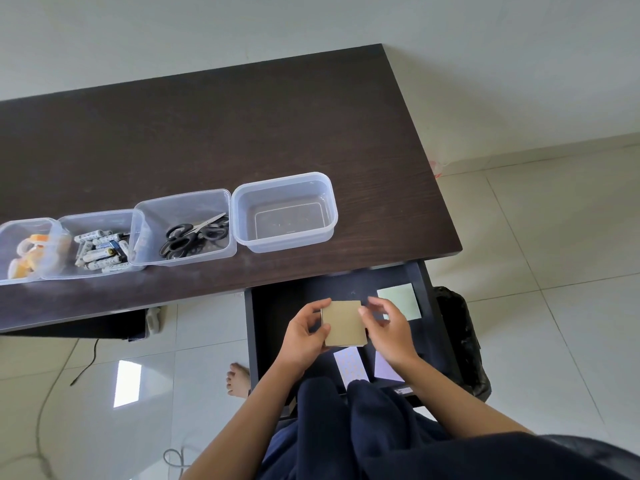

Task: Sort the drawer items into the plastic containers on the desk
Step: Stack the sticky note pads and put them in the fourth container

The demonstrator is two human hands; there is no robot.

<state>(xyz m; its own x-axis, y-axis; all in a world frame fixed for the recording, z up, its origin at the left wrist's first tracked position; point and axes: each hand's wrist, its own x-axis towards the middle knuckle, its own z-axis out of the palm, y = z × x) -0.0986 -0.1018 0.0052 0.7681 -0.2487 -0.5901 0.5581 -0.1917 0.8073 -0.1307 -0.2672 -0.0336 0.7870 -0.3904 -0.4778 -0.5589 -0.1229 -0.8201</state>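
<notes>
You stand over a dark wood-grain surface (pixel 242 133) that runs from the left edge of view to a corner at the right, set against a pale wall (pixel 311 22). Around it lies a floor (pixel 554 237) of large light tiles, glossy enough to show a bright reflection at lower left, with a thin cable (pixel 86 365) trailing across it.

Four clear plastic containers sit in a row along the near edge of the surface, touching or nearly so. The leftmost container (pixel 20 251) holds rolls of tape, the next container (pixel 100 244) holds batteries, the third container (pixel 183 226) holds black-handled scissors (pixel 194 237), and the rightmost container (pixel 285 211) has nothing in it.

Below the surface's right end, the drawer (pixel 277 306) is pulled out toward you. Your left hand (pixel 304 334) and right hand (pixel 388 330) are both clamped on a tan pad of notes (pixel 344 323), gripping its opposite edges just above the drawer. Inside the drawer, a pale green pad (pixel 403 299) lies at the back right, and a patterned pad (pixel 351 367) and a lilac pad (pixel 386 370) lie near the front, partly hidden by your right wrist. A dark bag (pixel 460 341) stands on the floor just right of the drawer.
</notes>
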